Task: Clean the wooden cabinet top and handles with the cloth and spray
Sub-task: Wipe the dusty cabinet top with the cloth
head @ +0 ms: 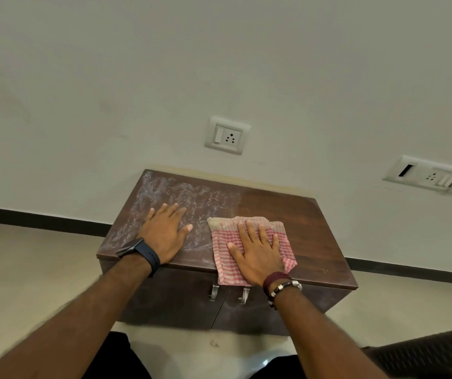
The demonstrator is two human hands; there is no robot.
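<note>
Both hands lie flat on the wooden cabinet top point(287, 214) at the centre of the frame. To the left, the left hand point(164, 233), with a dark smartwatch point(140, 250) on its wrist, rests palm down with straight, spread fingers on the foamy half of the surface, holding nothing. To its right, the right hand point(257, 253), with bracelets point(280, 285) on its wrist, presses palm down with straight fingers on the pink-and-white striped cloth point(224, 242).

That cloth lies spread near the front edge, its long axis running from the front edge toward the wall, its near end hanging slightly over the edge.

White spray residue point(170, 195) speckles the left half of the top; the right half shows bare dark wood grain. Below the front edge, two metal handles point(229, 294) sit side by side where the two doors meet.

Behind stands a pale wall point(82, 77) with a dark skirting strip point(41, 220), a switch socket point(227, 135) above the cabinet and a broken socket plate point(432, 176) at right. Pale floor tiles point(27, 263) lie around, and a dark woven seat point(432, 351) shows at lower right.
</note>
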